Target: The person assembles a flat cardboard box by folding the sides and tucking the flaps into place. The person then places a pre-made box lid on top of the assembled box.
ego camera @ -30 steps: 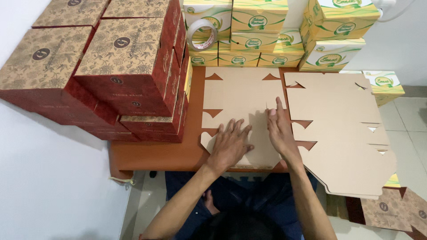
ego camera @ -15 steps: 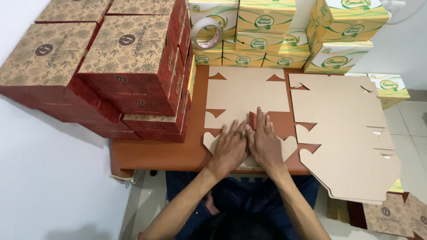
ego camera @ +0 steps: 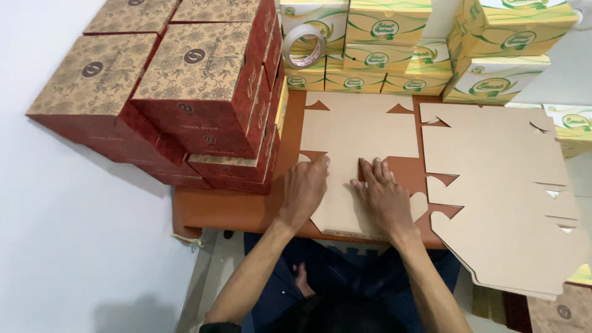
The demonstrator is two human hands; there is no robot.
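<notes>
A flat, die-cut brown cardboard box blank (ego camera: 357,132) lies on the low reddish-brown table (ego camera: 222,209). My left hand (ego camera: 306,187) presses flat on the blank's near left part, fingers pointing away from me. My right hand (ego camera: 383,196) lies palm down on its near right part, fingers together. The two hands sit close side by side. Neither hand grips anything.
A stack of flat cardboard blanks (ego camera: 499,197) overhangs the table at the right. Red and brown patterned boxes (ego camera: 185,92) are stacked at the left. Yellow and green boxes (ego camera: 394,43) line the back, with a tape roll (ego camera: 304,44) leaning on them.
My right hand has slid left and nearer across the blank until it lies beside my left hand. The camera has moved in closer.
</notes>
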